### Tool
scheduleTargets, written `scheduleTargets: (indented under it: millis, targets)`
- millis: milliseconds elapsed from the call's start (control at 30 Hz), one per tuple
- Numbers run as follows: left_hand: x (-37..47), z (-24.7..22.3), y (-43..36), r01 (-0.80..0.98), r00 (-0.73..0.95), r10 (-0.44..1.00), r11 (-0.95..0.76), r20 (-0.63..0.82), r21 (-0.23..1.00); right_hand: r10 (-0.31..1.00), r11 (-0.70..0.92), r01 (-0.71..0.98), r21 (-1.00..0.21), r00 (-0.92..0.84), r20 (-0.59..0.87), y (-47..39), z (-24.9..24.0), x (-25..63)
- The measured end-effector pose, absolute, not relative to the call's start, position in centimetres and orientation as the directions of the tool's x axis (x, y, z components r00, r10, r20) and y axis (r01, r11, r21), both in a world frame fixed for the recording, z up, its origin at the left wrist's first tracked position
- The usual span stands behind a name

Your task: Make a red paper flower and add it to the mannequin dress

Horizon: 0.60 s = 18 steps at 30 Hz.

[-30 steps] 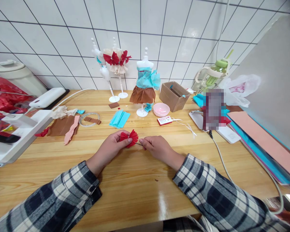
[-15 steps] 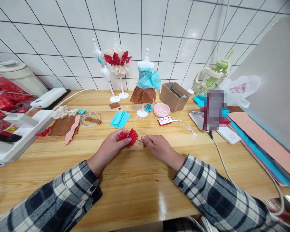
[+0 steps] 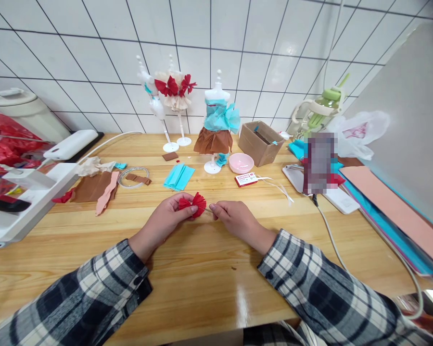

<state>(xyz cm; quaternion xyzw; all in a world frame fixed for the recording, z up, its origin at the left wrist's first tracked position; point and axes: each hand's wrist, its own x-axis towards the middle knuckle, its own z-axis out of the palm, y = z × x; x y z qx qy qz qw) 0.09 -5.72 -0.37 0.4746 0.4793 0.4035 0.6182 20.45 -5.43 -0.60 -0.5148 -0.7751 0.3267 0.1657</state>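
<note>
Between its thumb and fingers my left hand point(image 3: 169, 214) pinches a pleated red paper bow point(image 3: 197, 205), its folds fanned out toward the right. My right hand point(image 3: 231, 215) is closed on the end of a thin stem or wire point(image 3: 208, 209) that runs to the bow. Both hands are over the wooden table point(image 3: 202, 269). Beyond them lie folded turquoise paper point(image 3: 179, 177), a pink bowl point(image 3: 241, 163) and a small red and white box point(image 3: 246, 180). A mannequin in a turquoise top and brown skirt point(image 3: 213, 140) stands behind.
Two more mannequins point(image 3: 157, 106) stand near the tiled wall beside a cardboard box point(image 3: 260, 143). On the left are a power strip point(image 3: 39, 202) and brown paper point(image 3: 92, 186). A phone point(image 3: 319, 163), cable, bottle point(image 3: 323, 109) and paper sheets point(image 3: 393, 206) are on the right.
My right fingertips have shifted very slightly left toward the red bow. Otherwise the hands and objects hold nearly the same places.
</note>
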Motion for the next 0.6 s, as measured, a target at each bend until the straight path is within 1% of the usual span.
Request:
scheduleTargets:
  millis: [433,600]
  targets:
    - [0.01,-0.45,-5.73,-0.041,0.243,0.946,0.230,-0.213,0.972,0.913,0.247,0.686,-0.685,-0.401,-0.073,-5.45,-0.75,20.44]
    - [-0.06,-0.60,-5.65,-0.066,0.246,0.944,0.243,-0.220,0.968,0.923,0.232,0.682,-0.694,-0.380,-0.065,-5.42,-0.67,20.50]
